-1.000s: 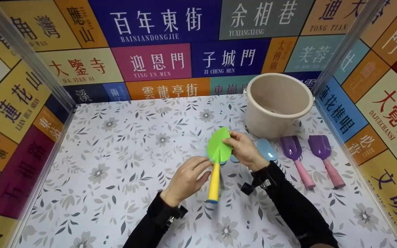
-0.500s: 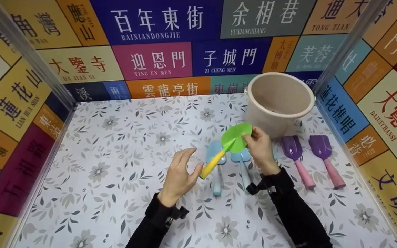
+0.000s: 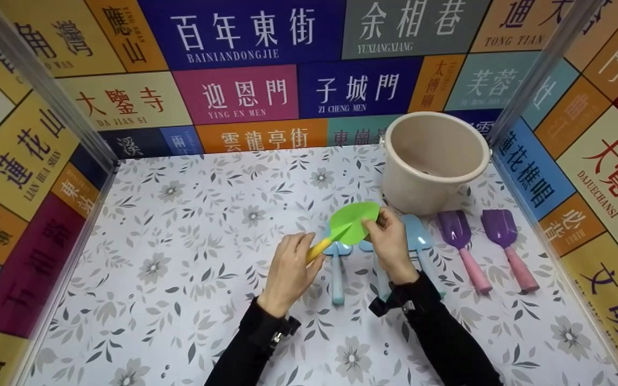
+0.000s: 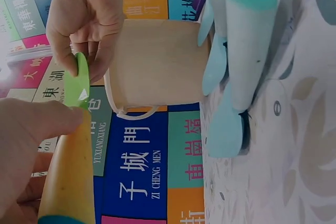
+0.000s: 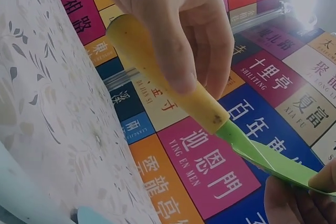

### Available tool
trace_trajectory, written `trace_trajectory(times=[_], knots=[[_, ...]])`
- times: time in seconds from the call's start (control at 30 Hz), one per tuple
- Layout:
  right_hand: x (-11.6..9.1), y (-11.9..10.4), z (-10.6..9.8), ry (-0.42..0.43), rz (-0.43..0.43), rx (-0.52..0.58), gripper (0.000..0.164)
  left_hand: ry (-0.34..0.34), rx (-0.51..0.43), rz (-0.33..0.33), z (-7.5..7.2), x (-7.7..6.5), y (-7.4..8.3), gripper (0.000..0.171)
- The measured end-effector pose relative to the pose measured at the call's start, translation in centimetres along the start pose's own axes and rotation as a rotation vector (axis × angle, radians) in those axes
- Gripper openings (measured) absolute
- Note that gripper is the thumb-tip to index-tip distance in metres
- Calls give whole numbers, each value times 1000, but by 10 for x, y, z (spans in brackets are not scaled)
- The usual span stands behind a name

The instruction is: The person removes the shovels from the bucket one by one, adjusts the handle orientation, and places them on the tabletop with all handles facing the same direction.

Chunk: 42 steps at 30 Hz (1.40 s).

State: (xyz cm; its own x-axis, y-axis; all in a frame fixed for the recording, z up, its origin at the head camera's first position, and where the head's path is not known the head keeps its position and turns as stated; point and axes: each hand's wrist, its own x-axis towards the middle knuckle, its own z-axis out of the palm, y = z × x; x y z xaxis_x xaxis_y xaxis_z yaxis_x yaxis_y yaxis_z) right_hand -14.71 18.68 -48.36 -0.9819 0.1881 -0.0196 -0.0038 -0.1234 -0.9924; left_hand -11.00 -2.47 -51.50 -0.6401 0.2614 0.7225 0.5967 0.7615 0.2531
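A toy trowel [image 3: 347,224] with a leaf-shaped green blade and a yellow handle is held above the table between both hands. My left hand [image 3: 289,273] grips the handle; in the left wrist view the thumb lies along it near the blade. My right hand [image 3: 393,245] pinches the far edge of the green blade, thumb on one side, fingers on the other. Below the hands lie light blue toy shovels; the left one [image 3: 337,279] shows its handle, and another [image 3: 417,233] is partly covered by the right hand and wrist.
A beige bucket [image 3: 421,190] stands at the back right. Right of the hands, two purple shovels with pink handles lie side by side, the nearer one [image 3: 455,230] and the outer one [image 3: 501,230]. Printed panels [image 3: 244,96] wall the flower-patterned table [image 3: 191,225] on three sides.
The right hand moved the trowel right, tilting its handle to the left, then brought it back left a little. The left hand, spread beside the handle half a second ago, now grips it.
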Motion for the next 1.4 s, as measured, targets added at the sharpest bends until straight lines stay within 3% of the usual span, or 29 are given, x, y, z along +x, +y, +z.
trace_trajectory(times=[0.27, 0.53, 0.8, 0.93, 1.4], knots=[[-5, 5, 4, -14, 1, -83, 25, -35, 18, 7, 7, -6, 0, 45], [-10, 7, 7, -38, -47, -158, 25, -7, 44, 29, 10, -8, 0, 31], [-14, 10, 7, -68, -51, -128, 25, -23, 51, 53, 8, -10, 0, 26], [-16, 10, 7, -97, -92, -124, 23, -47, 59, 56, 6, -11, 1, 24], [-17, 7, 3, -135, -126, -164, 24, -80, 70, 101, 5, -12, 2, 23]])
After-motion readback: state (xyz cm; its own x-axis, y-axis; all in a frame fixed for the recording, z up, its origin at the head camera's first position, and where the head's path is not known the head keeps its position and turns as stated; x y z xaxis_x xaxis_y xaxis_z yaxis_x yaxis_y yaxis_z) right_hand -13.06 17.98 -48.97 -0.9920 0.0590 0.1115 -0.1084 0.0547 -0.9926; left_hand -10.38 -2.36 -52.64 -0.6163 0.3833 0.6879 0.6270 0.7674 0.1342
